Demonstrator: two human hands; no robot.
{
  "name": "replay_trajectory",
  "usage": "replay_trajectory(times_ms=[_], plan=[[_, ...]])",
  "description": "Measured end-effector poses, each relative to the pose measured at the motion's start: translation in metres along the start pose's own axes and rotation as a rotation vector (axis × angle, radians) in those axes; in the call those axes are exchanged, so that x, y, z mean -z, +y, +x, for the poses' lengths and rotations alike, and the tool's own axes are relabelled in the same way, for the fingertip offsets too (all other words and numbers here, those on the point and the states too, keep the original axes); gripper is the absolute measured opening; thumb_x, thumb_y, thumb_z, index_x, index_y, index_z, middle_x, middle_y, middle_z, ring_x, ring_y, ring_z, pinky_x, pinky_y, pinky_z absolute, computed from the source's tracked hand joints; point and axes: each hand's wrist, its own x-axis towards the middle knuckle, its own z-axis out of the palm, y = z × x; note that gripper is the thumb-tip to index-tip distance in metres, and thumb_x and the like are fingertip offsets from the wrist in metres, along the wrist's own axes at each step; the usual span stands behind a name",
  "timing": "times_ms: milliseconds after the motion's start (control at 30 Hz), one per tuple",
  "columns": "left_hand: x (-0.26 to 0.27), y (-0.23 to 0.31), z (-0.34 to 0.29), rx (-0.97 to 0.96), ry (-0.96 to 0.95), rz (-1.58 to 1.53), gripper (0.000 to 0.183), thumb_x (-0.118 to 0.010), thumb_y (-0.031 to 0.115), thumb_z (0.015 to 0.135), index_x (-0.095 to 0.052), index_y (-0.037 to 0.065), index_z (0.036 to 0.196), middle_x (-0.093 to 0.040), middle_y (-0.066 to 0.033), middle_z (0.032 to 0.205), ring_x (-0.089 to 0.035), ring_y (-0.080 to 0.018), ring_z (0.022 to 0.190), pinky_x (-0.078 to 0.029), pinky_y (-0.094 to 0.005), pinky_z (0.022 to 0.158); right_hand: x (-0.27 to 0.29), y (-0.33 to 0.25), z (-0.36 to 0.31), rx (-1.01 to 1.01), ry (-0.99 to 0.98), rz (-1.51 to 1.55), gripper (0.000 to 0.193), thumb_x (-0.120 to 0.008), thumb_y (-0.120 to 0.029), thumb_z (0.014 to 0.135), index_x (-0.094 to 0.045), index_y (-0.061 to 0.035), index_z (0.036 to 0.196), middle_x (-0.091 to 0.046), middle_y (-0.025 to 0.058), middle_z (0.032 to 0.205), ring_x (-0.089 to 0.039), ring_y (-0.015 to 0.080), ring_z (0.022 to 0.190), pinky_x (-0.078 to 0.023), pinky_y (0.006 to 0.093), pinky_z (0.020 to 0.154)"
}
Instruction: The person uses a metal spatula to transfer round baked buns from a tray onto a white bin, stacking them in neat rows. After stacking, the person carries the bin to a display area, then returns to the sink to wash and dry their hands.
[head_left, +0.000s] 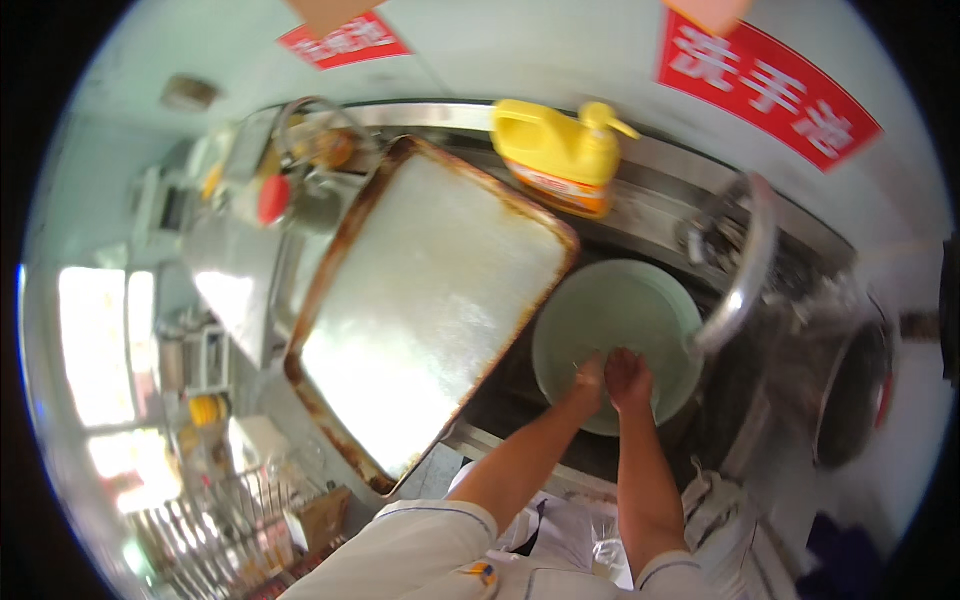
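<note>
A round pale green basin (pixel 560 300) stands in the sink, with cloudy water (pixel 615 305) in it. Both my forearms reach down over its near rim. My left hand (pixel 590 378) is at the water's surface near the front of the basin, its fingers smeared and partly hidden. Close beside it on the right, my right hand (pixel 628 376) is lowered into the same spot, fingers pointing down and blurred. Whether either hand grips anything does not show. To the left lies a large metal baking tray (pixel 430 270) with a rusty brown rim, tilted and touched by neither hand.
Behind the basin, a yellow pump jug (pixel 555 150) stands on the ledge. A curved metal faucet (pixel 745 270) arches over the right side. A dark round pan (pixel 850 395) hangs at the far right. Red signs (pixel 765 85) are on the wall; a wire rack (pixel 215 530) stands lower left.
</note>
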Motion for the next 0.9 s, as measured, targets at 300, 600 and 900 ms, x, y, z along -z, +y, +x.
replay_trajectory(times_ms=[300,600,900], plan=[[-0.024,-0.030,0.034,-0.643,-0.473,0.177,0.038,-0.052,0.042,0.106,-0.066,0.007,0.117,-0.065,-0.0102,0.095,-0.063,-0.0234,0.088,-0.052,-0.0393,0.077,-0.002,-0.029,0.020,0.136,0.164,-0.954,0.036,-0.052,-0.039,0.108,-0.065,-0.0063,0.103,-0.068,0.0087,0.096,-0.066,0.0237,0.084,-0.054,0.0385,0.077],[-0.047,0.003,-0.050,-0.298,-0.354,0.342,0.064,-0.039,0.053,0.108,-0.047,0.005,0.150,-0.052,-0.0173,0.142,-0.052,-0.0267,0.129,-0.041,-0.0382,0.109,-0.008,0.004,-0.008,0.395,-0.148,-0.833,0.053,-0.041,-0.043,0.110,-0.046,-0.0037,0.144,-0.059,0.0102,0.125,-0.056,0.0249,0.113,-0.045,0.0407,0.100],[-0.042,-0.001,-0.074,-0.406,-0.333,0.480,0.079,-0.032,0.062,0.108,-0.039,0.002,0.158,-0.044,-0.0177,0.159,-0.043,-0.0279,0.144,-0.032,-0.0391,0.120,-0.044,-0.011,-0.044,-0.013,0.064,-0.763,0.074,-0.029,-0.056,0.111,-0.027,-0.0034,0.163,-0.035,0.0136,0.165,-0.034,0.0267,0.150,-0.022,0.0401,0.125]])
